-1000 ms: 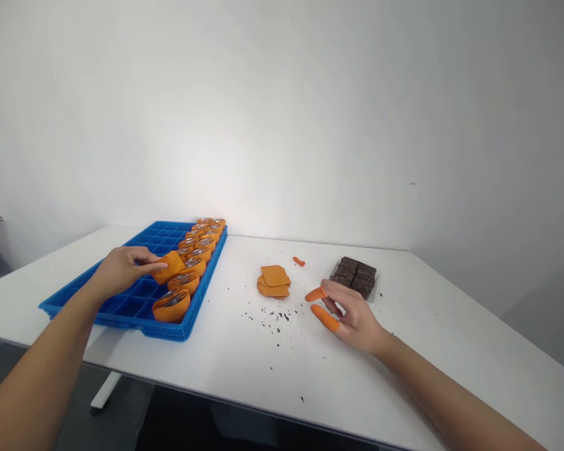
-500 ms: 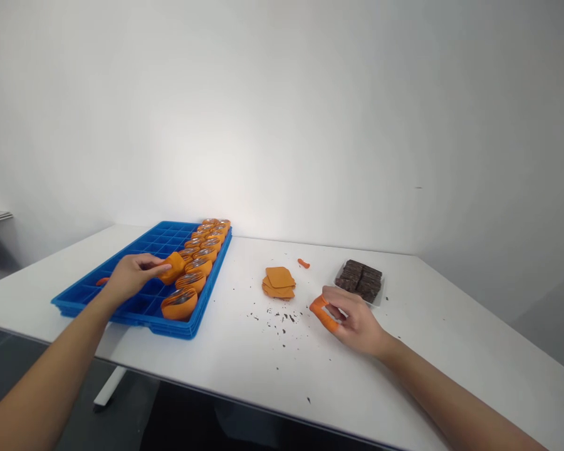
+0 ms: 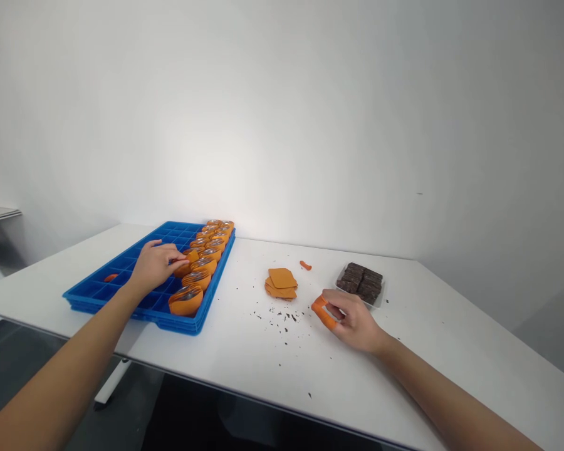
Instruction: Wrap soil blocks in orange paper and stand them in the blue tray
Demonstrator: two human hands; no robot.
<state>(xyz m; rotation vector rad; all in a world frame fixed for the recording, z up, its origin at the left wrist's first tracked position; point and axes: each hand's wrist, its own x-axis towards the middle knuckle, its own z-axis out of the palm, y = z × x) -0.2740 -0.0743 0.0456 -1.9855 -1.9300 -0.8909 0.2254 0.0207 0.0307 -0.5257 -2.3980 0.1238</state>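
Apparently settling a folded orange piece into a tray cell

Across the lower view, white table. At its left, blue tray, gridded, lined along the right side with rows of orange bundles, silvery on top. Over the tray, left hand, pinching the folded orange piece between thumb and forefinger, just left of the bundles. Partly covered by fingers, so exact cell and contact with the bottom impossible to tell. Over the table at right, right hand, thumb and forefinger pressed together at the tips in orange covers, nothing visible between. Behind it, pale dish loaded with dark slabs. Left of the dish, stack of orange sheets. Behind the stack, small orange strip. In front of it, dark crumbs.

To do this well: lower straight down, clear of cell walls. Pinch lightly; probably soft, easily flattened. Match the neighbouring bundles' angle before letting go. Lift fingers away straight up, without nudging the row. Best to hold covered fingertips off the crumbs.
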